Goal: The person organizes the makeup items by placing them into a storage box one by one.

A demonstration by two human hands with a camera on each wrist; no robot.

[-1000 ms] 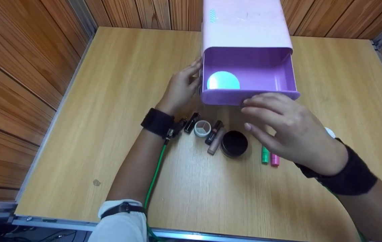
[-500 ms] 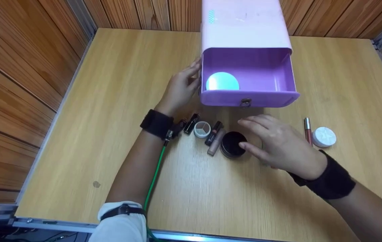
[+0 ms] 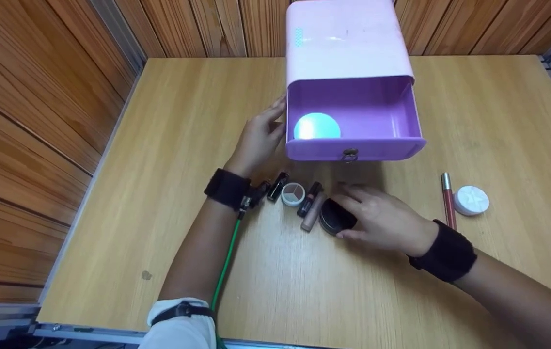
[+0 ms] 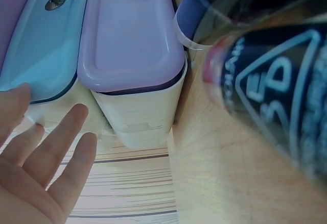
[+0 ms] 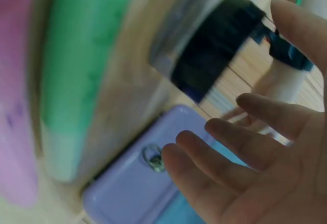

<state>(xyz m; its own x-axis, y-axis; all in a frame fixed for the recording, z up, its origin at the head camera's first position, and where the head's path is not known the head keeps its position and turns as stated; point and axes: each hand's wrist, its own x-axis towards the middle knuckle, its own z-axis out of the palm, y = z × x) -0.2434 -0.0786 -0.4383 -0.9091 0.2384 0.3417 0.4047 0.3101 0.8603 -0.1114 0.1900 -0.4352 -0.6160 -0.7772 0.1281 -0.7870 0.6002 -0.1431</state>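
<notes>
A pink cabinet point(image 3: 348, 53) stands at the back of the table, its purple top drawer point(image 3: 377, 151) pulled out. Inside that drawer lies a round, shiny turquoise item point(image 3: 317, 127). My left hand point(image 3: 258, 140) lies along the cabinet's left side, its fingers extended in the left wrist view, near the blue drawer point(image 4: 48, 45). My right hand point(image 3: 384, 220) is over a black-lidded round jar point(image 3: 336, 216). In the right wrist view its fingers are spread beside the jar point(image 5: 217, 45), and a gap shows between them; the head view partly hides the jar.
Left of the jar are a mauve tube point(image 3: 313, 213), dark lipsticks point(image 3: 277, 186) and a small three-section pot point(image 3: 293, 194). A red lip gloss point(image 3: 448, 203) and white jar point(image 3: 471, 200) lie at right. A green tube point(image 5: 82, 71) and pink tube point(image 5: 15, 96) show in the right wrist view.
My right hand has left the purple drawer's front and come down to the black-lidded jar, uncovering the ring pull. My left hand stays by the cabinet. The head view has shifted slightly.
</notes>
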